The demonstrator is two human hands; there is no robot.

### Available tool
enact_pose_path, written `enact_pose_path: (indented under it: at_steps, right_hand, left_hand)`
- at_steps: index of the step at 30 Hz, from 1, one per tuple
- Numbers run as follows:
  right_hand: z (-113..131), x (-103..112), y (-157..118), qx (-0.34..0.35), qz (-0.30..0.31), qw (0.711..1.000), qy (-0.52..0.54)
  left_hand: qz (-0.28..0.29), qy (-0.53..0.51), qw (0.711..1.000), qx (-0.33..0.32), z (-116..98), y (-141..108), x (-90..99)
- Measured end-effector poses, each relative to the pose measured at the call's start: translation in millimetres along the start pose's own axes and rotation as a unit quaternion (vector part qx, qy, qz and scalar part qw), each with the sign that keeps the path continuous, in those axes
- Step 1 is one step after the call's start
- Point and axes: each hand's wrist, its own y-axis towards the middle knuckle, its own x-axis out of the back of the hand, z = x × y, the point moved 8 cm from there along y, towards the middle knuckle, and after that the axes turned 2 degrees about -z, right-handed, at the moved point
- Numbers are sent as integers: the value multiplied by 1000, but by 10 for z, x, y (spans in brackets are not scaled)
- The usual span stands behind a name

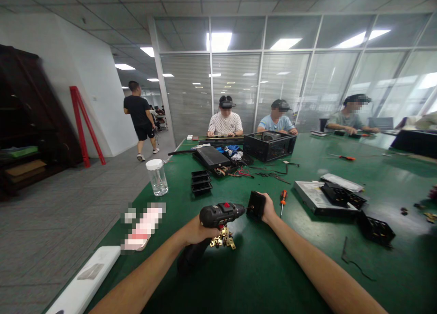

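Note:
My left hand (198,232) is wrapped round the grip of a black cordless drill (218,214) with a red button on top. The drill points right, its bit at the face of a small black plastic housing (256,205). That housing is tilted up off the table by my right hand (269,207), whose fingers close on its right side and are partly hidden behind it. Below the drill lies a pile of brass metal pieces (223,239). An orange-handled screwdriver (283,200) rests just right of my right hand.
Black plastic trays (201,183), a clear jar (158,179) and a long white box (87,280) stand to the left. Black housings (375,228) and a silver-topped case (309,195) lie right. Across the green table (273,268), people sit by a black computer case (269,146).

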Motion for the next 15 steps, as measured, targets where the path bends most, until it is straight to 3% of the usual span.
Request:
enact_pose_path:
  at_steps: [15]
  right_hand:
    - [-16,19,30,-10,3,1000,3]
  left_hand:
    - [-6,11,1000,12,28,-9,5]
